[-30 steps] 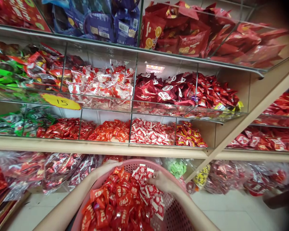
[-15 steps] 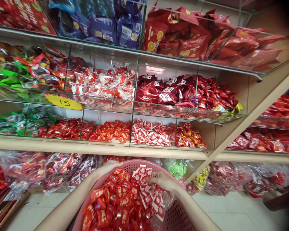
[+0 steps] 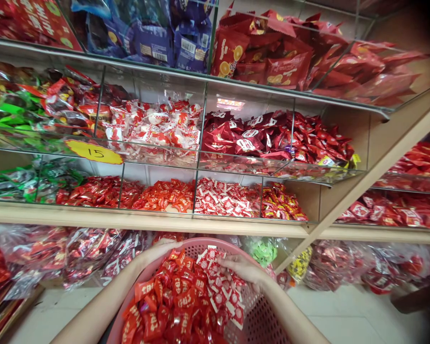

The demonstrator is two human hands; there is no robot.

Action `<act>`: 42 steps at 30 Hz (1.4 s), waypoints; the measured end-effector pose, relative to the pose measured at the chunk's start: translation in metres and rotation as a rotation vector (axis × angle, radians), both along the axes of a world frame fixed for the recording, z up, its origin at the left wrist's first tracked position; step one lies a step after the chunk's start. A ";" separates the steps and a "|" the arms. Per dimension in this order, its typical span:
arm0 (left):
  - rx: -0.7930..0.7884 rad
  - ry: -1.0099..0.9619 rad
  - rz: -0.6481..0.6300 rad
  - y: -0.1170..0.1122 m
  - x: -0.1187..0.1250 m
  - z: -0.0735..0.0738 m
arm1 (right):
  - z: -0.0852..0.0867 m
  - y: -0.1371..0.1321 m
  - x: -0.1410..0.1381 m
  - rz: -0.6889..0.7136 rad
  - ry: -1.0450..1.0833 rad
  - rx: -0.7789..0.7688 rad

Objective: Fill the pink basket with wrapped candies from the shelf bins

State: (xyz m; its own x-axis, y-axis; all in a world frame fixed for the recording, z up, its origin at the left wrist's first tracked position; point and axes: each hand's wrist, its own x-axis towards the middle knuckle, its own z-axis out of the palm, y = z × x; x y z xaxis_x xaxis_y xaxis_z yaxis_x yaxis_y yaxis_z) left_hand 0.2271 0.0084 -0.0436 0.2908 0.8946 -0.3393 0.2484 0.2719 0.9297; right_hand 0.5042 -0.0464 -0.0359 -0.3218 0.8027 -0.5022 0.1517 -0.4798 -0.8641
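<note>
A pink perforated plastic basket [image 3: 263, 321] is in front of me at the bottom of the head view. My left hand [image 3: 162, 252] grips its far left rim, with the fingertips hidden behind the edge. Inside, orange-red wrapped candies [image 3: 182, 298] fill the left and middle. Small red-and-white wrapped candies [image 3: 220, 289] lie in a heap on the right side of the pile. My right hand [image 3: 241, 268] reaches over the right rim, its fingers curled on the red-and-white candies at the top of that heap.
Glass-fronted shelves [image 3: 157, 162] with divided bins of wrapped sweets rise ahead. A bin of matching red-and-white candies [image 3: 225, 198] sits just above the basket. A wooden shelf edge [image 3: 136, 220] runs beyond my hands. Bagged sweets [image 3: 340, 265] lie below, and a yellow price tag [image 3: 94, 151] shows 15.
My right hand has shifted very slightly to the left over the red-and-white candies. My left hand and the basket look the same.
</note>
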 end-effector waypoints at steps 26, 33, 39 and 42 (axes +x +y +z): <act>0.020 0.002 -0.048 -0.001 0.000 -0.004 | 0.002 0.006 0.005 -0.246 0.344 -0.059; 0.053 0.044 0.005 -0.001 0.000 -0.006 | 0.002 0.008 0.003 -0.343 0.217 -0.070; 0.035 0.011 -0.030 0.000 0.001 -0.006 | 0.000 0.010 0.004 -0.434 0.317 -0.060; 0.022 0.006 -0.032 -0.001 0.001 -0.005 | 0.000 0.010 0.005 -0.441 0.307 -0.070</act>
